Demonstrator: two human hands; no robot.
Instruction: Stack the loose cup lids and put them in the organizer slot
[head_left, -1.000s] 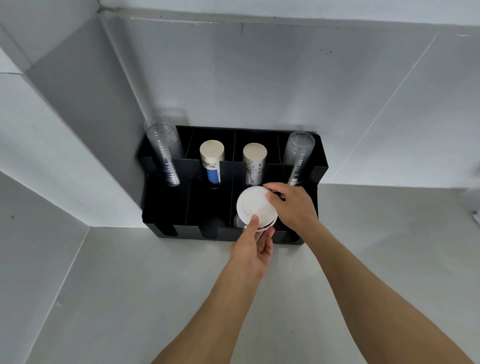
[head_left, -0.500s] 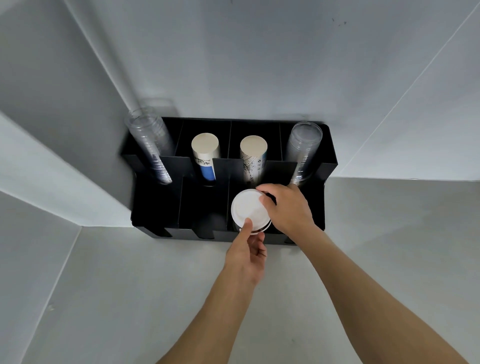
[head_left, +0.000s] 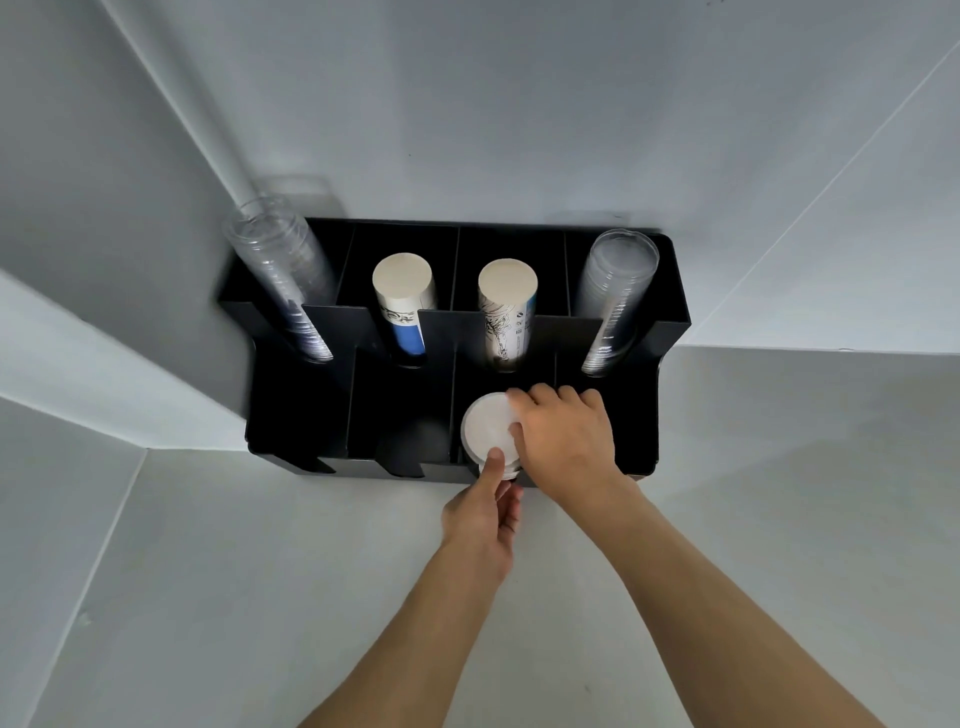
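Observation:
A stack of white cup lids (head_left: 485, 428) sits low in the third front slot of the black organizer (head_left: 301, 415). My left hand (head_left: 485, 512) holds the stack from the front, thumb on the top lid and fingers under its near edge. My right hand (head_left: 563, 441) grips it from the right, fingers curled over the far and right rim. The lower lids of the stack are hidden inside the slot and behind my hands.
The organizer's back row holds two stacks of clear cups (head_left: 280, 280) (head_left: 615, 296) at the ends and two stacks of paper cups (head_left: 402, 301) (head_left: 506, 306) between them. The two front slots on the left look dark. White walls close in behind and on the left.
Both hands have lowered the lid stack deeper into the front slot. My view has moved closer to the organizer.

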